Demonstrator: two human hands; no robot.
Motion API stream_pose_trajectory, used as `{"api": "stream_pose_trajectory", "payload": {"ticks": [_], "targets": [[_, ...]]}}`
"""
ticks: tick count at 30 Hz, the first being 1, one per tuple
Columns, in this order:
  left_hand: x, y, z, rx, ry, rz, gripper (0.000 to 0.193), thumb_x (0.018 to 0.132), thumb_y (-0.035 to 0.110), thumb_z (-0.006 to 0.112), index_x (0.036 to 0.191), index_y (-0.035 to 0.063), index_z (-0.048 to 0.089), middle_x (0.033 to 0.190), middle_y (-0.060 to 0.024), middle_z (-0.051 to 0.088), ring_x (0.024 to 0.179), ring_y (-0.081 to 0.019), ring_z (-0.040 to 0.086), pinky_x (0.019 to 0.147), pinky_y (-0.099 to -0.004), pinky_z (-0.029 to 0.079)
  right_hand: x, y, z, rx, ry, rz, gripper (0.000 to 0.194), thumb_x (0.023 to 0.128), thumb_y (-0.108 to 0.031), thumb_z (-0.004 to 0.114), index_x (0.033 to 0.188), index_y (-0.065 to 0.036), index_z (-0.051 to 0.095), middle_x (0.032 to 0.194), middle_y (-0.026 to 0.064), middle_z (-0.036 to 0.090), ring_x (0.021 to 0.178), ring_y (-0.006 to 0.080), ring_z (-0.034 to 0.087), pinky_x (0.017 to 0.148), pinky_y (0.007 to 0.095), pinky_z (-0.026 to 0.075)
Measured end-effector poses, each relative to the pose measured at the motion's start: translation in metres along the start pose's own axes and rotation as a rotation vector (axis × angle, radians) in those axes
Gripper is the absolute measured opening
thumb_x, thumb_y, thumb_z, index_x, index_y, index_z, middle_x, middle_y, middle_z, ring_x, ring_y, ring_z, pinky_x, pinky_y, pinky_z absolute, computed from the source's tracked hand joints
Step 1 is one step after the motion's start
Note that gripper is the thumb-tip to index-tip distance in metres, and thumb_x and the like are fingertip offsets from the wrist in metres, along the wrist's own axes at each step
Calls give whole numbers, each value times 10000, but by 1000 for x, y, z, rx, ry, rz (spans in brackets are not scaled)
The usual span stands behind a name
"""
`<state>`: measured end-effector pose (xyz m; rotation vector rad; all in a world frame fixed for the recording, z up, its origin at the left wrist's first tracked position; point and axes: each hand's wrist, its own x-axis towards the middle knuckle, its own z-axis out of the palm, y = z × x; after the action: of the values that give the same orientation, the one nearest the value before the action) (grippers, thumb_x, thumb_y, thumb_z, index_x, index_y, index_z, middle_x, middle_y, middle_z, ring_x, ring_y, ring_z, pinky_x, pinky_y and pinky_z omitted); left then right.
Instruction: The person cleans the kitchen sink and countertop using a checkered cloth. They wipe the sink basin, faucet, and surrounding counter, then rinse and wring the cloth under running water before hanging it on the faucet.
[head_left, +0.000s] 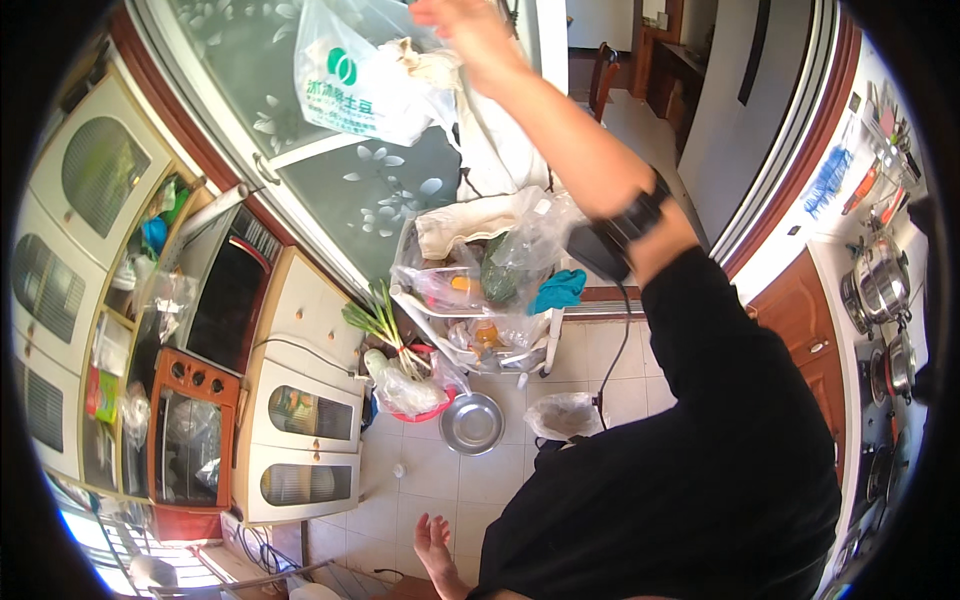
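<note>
My right hand (457, 22) is raised at the top edge, beside a white translucent plastic bag (356, 82) with green print. Its fingers are partly cut off and blurred, so a grip on the bag cannot be made out. Cream cloth (499, 142) hangs just below that hand, above a white wheeled rack (442, 315). On the rack are clear plastic bags, a dark green gourd-like vegetable (499, 274) and a teal cloth (559, 291). Low in the view, my left hand (433, 541) hangs over the tiled floor with loosely curled fingers, holding nothing.
A steel basin (472, 424), a bagged bin (564, 415) and a red basin (431, 411) with spring onions (390, 334) stand on the floor. Cabinets (304, 442) and an orange-framed oven (191, 435) line the left. A frosted glass door (367, 202) stands behind the rack; pots (881, 281) are at right.
</note>
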<state>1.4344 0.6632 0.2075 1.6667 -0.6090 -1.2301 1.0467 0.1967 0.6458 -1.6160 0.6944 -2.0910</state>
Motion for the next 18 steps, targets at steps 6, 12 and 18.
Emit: {"api": "stream_pose_trajectory", "payload": {"ticks": [6, 12, 18], "targets": [[-2, -11, -35, -8, -39, -57, 499, 928, 213, 621, 1344, -8, 457, 1094, -110, 639, 926, -182, 624, 751, -279, 493, -113, -126, -32, -48, 6, -568, 279, 981, -129, 490, 1212, 17, 549, 866, 71, 673, 757, 138, 637, 730, 268, 494], [12, -15, -47, 58, -88, -18, 481, 923, 197, 613, 1327, -16, 463, 1038, -92, 656, 863, -166, 637, 697, -265, 496, -125, -86, -99, -109, 24, 187, 771, 898, 9, 511, 1507, 9, 38, 826, 115, 661, 624, 115, 573, 551, 229, 414], [28, -21, -46, 114, -101, 54, 488, 890, 211, 643, 1300, -12, 499, 1009, -85, 658, 861, -166, 638, 705, -275, 495, -45, -42, -228, 70, 587, 742, 147, 890, 44, 425, 798, -60, 473, 673, 34, 499, 470, 85, 338, 395, 246, 288]]}}
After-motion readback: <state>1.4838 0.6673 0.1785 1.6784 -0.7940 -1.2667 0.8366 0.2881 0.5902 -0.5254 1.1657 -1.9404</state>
